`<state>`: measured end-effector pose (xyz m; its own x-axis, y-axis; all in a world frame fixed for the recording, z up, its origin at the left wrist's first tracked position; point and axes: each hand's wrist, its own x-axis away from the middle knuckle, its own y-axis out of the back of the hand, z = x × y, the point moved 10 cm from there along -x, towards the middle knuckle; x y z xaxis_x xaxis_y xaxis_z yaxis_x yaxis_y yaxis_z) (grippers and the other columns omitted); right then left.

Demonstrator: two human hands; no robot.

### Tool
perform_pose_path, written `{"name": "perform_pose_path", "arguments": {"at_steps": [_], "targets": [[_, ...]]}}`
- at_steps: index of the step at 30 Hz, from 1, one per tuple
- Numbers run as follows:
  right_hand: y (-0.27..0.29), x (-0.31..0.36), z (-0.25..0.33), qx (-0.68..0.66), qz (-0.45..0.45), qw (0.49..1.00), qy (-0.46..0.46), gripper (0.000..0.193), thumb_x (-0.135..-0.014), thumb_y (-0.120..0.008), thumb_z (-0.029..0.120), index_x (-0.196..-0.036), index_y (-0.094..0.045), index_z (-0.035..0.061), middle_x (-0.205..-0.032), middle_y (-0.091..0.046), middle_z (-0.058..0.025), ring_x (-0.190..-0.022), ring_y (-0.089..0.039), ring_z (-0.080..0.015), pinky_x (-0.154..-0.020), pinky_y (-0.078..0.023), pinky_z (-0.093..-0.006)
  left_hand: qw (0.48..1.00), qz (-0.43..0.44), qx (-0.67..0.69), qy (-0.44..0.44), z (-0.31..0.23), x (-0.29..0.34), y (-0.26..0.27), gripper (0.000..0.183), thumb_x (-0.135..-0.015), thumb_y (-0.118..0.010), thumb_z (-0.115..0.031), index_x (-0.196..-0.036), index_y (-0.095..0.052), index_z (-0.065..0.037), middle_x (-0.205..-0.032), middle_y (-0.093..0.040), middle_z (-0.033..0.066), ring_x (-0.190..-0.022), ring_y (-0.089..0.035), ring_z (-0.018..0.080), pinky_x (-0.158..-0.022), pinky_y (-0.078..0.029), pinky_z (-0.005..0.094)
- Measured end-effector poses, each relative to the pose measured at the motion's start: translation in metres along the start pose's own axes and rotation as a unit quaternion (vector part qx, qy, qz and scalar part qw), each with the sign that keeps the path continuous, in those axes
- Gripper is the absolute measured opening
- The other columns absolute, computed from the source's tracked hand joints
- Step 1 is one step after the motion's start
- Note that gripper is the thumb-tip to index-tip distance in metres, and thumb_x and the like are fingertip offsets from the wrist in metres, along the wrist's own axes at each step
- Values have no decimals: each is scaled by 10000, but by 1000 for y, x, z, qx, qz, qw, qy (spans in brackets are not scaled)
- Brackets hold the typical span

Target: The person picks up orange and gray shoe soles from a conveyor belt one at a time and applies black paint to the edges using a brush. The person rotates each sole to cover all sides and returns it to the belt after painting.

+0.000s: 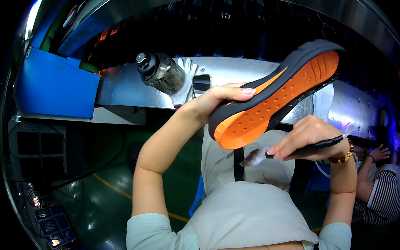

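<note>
My left hand (pixel 217 99) grips the heel end of a shoe sole (pixel 279 102), thumb on its upper edge. The sole has a black rim and an orange face dotted with small pits; it is raised and slants up to the right, its orange face in view. My right hand (pixel 309 135) is closed round the black handle of a brush (pixel 253 159), held just below the sole. The brush's dark bristles point left and stand apart from the sole. A clear tube (pixel 348 129) shows at the handle's rear end.
Behind the sole runs a metal bench (pixel 129 86) with a dark bottle (pixel 162 72), a white glove (pixel 187 80) and a black rectangular object (pixel 201 82). A pale sole-shaped piece (pixel 324 102) lies right. A blue box (pixel 55 85) stands left; another person (pixel 382 194) sits right.
</note>
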<state>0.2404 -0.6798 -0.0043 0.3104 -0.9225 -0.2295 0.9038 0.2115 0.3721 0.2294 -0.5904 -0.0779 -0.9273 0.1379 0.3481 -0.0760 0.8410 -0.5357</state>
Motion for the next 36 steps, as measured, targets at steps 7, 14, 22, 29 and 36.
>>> {"name": "perform_pose_path", "arguments": {"at_steps": [7,14,22,29,36], "targets": [[3,6,-7,64,-8,998,-27,120,-702,-644,38,-821,-636,26,-882,-644,-114,-805,-634,-225,-655,-493,-268,988,19,-126,87,13,2,-1,554,-788,-550,-403,-1129,-479,27,-967,-570,153,-801,-574,147,-712,-468,231],[20,18,-10,115,-93,989,-21,147,-681,-651,48,-825,-652,77,-887,-653,-53,-741,-638,-154,-552,-446,-223,985,-1,-135,110,10,13,0,554,-796,-537,-416,-1125,-483,26,-979,-571,141,-810,-571,137,-707,-467,231],[43,30,-7,105,-154,983,-3,112,-703,-633,31,-808,-649,63,-897,-650,-78,-750,-639,-171,-614,-468,-233,988,-31,-58,138,10,31,16,529,-801,-541,-379,-1127,-486,33,-994,-573,147,-824,-576,139,-745,-460,228],[64,51,-3,135,-250,958,-27,181,-650,-658,-36,-822,-636,18,-904,-631,-148,-759,-635,-214,-712,-496,-294,992,-43,29,113,13,44,28,483,-795,-546,-328,-1108,-501,37,-976,-585,140,-813,-583,141,-736,-468,242],[58,59,-10,44,-160,985,-42,205,-660,-660,-39,-856,-641,16,-917,-636,-126,-877,-616,-225,-774,-488,-305,998,-41,3,54,12,52,44,549,-757,-565,-319,-1133,-460,68,-997,-573,155,-846,-573,152,-746,-454,237]]}}
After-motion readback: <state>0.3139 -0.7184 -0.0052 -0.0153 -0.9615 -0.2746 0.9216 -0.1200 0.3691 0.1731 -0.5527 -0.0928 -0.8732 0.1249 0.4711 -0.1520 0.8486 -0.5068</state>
